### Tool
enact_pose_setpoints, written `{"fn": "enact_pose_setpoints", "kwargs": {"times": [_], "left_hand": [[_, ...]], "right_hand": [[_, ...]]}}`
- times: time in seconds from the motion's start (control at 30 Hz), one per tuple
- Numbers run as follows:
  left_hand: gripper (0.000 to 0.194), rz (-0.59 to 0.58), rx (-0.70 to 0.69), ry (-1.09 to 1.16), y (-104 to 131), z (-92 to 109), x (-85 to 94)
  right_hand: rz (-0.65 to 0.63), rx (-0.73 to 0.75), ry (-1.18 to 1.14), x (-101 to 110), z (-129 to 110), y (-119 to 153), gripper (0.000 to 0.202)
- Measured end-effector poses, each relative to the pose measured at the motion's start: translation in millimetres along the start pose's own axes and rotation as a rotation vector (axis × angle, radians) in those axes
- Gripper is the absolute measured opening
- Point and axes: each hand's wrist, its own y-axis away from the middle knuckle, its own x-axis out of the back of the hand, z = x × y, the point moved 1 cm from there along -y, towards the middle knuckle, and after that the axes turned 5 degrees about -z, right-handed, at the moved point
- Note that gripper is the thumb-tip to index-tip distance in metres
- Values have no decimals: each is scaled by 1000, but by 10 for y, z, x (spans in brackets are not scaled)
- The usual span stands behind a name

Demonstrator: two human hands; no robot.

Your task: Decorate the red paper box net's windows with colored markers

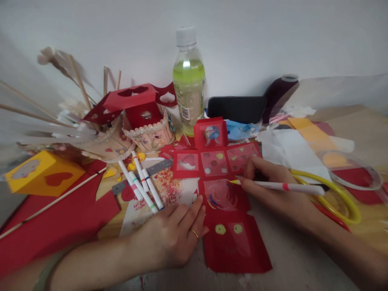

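Note:
A red paper box net (212,250), unfolded into a cross of panels, lies flat in front of me. Its panels carry drawings and stickers, such as a swirl of coloured lines and two yellow round shapes. My right hand (269,186) grips a white marker (273,185) with a yellow tip, which meets the top of the swirl panel. My left hand (178,230) rests with fingers stretched out against the left edge of that panel, holding nothing. To its upper left lie several capped white markers (141,192) with coloured bands.
A drink bottle (188,89) stands at the back beside a dark phone (236,109). Craft-stick baskets (151,135) and a yellow paper box (45,173) are at left, near red paper sheets (66,218). Yellow-handled scissors (348,206) lie beneath my right arm.

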Motion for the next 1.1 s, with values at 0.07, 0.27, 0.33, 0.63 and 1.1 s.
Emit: {"fn": "enact_pose_setpoints", "kwargs": {"times": [0.07, 0.27, 0.33, 0.63, 1.1], "left_hand": [[26, 8, 3, 4, -2, -1, 1], [26, 20, 9, -6, 13, 6, -2], [26, -2, 1, -10, 17, 7, -6], [27, -13, 1, -16, 12, 0, -12], [25, 18, -1, -4, -6, -6, 10]], "right_hand": [[14, -5, 1, 2, -2, 2, 24], [19, 12, -35, -13, 15, 8, 20], [8, 9, -39, -18, 16, 7, 20], [19, -2, -16, 3, 0, 6, 23], [31, 0, -16, 3, 0, 10, 23]]}}
